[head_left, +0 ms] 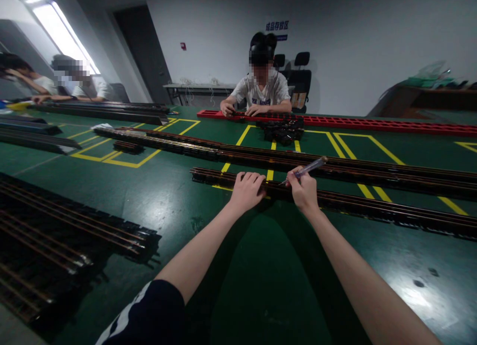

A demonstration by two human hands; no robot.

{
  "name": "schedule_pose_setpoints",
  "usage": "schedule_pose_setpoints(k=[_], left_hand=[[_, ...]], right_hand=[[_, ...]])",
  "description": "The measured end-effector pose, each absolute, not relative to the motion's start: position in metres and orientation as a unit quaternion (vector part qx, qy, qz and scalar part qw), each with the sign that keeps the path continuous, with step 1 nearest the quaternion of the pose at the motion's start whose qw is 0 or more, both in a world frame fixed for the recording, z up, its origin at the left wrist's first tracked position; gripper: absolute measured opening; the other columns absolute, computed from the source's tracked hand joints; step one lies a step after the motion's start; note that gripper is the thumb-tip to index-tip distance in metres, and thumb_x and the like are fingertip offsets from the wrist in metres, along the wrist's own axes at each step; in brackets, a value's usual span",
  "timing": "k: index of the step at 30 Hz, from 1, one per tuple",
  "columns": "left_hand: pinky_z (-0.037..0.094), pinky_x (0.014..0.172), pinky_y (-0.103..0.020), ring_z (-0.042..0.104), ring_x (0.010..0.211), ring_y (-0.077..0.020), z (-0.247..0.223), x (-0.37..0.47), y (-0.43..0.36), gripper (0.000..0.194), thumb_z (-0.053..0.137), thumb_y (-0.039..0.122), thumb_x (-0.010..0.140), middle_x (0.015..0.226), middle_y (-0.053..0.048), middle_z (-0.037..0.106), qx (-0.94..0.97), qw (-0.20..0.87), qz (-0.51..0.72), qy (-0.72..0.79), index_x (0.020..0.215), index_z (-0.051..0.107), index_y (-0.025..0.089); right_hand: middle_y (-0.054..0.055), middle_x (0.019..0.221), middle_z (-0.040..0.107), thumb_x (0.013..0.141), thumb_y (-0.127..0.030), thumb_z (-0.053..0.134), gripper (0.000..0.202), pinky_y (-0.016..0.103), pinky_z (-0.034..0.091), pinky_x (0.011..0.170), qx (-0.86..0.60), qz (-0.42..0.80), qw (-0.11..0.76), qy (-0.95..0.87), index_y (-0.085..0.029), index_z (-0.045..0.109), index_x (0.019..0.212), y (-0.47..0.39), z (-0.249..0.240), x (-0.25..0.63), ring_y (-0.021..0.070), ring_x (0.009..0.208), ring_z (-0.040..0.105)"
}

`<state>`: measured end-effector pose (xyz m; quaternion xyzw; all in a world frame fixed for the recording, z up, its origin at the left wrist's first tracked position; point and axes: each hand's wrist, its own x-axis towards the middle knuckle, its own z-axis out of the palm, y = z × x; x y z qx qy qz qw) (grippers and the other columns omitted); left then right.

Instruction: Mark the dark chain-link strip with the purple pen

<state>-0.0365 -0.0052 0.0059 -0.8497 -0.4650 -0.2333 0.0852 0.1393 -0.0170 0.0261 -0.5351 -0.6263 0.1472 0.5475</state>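
- The left hand [249,191] drapes over a dark rail [346,204], fingers bent; whether it grips, I can't tell.
- The right hand [304,191], just beside it, pinches a slim tool [310,166], tip at the rail.
- That rail lies on the counter [179,201], running off rightward.
- Beyond the hands: another bundle [238,153], then a seated person [263,89].

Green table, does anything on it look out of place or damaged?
Two dark spots mark the tabletop at near right; stains or wear, I can't tell. Black parts beside the red rack lie in a jumbled heap, unlike the long, straight strips nearby.
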Motion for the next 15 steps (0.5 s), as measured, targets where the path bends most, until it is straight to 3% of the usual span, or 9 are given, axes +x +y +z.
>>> schedule_pose_setpoints(k=[15], left_hand=[[0.034,0.1,-0.043,0.055,0.113,-0.0235,0.0063,-0.0375,-0.0052,0.031,0.049,0.022,0.087,0.12,-0.006,0.065,-0.854,0.083,-0.226,-0.46,0.117,0.058,0.022]], right_hand=[[0.004,0.054,0.061,0.085,-0.049,0.045,0.032,0.031,0.044,0.057,-0.535,0.142,0.519,-0.651,-0.022,0.049,0.069,-0.0184,0.0264,0.1369,0.0203,0.052,0.059]])
